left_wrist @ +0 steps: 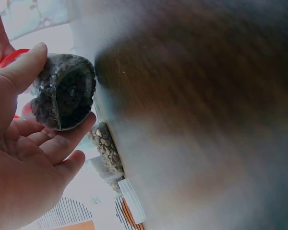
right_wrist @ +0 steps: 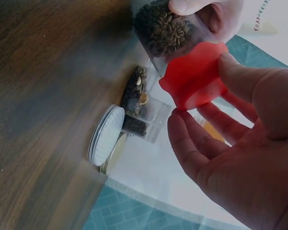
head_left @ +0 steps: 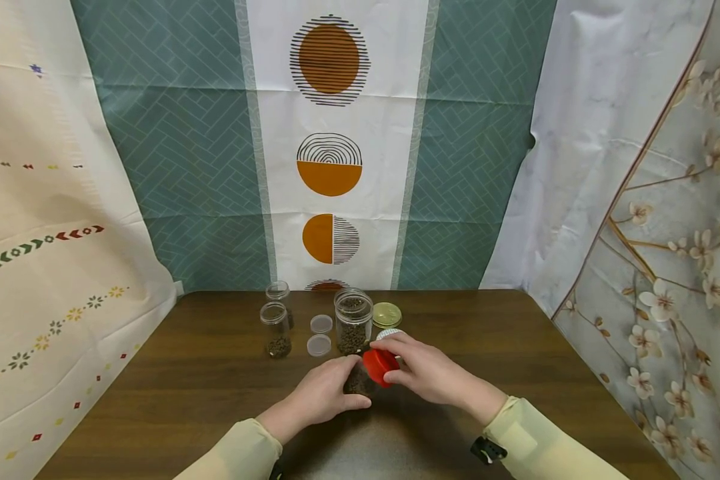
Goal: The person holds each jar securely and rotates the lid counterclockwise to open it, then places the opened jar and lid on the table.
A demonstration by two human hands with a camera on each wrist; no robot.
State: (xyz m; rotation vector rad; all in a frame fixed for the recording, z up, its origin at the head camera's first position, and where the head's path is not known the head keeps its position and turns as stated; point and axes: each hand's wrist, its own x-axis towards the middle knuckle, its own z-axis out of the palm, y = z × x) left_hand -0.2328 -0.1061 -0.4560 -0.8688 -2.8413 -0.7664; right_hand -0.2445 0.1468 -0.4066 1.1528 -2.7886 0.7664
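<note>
My left hand (head_left: pixel 324 395) grips a clear jar (left_wrist: pixel 69 93) partly filled with small dark brown pieces, its thumb on one side and fingers on the other. At the jar's mouth is a red lid (right_wrist: pixel 194 76) with a wavy edge, which my right hand (head_left: pixel 423 369) holds between thumb and fingertips. The jar leans in the right wrist view, and the red lid overlaps its top end. Just behind the hands stands a larger clear jar (head_left: pixel 353 327) with similar dark contents. The left fingers hide part of the held jar.
Two slimmer clear jars, the nearer one (head_left: pixel 275 330) holding dark pieces, stand at the back left. Two small translucent lids (head_left: pixel 319 345) lie beside the large jar. A gold lid (head_left: pixel 387 314) and a white patterned lid (right_wrist: pixel 108 136) lie to its right. Curtains surround the wooden table (head_left: pixel 156 387).
</note>
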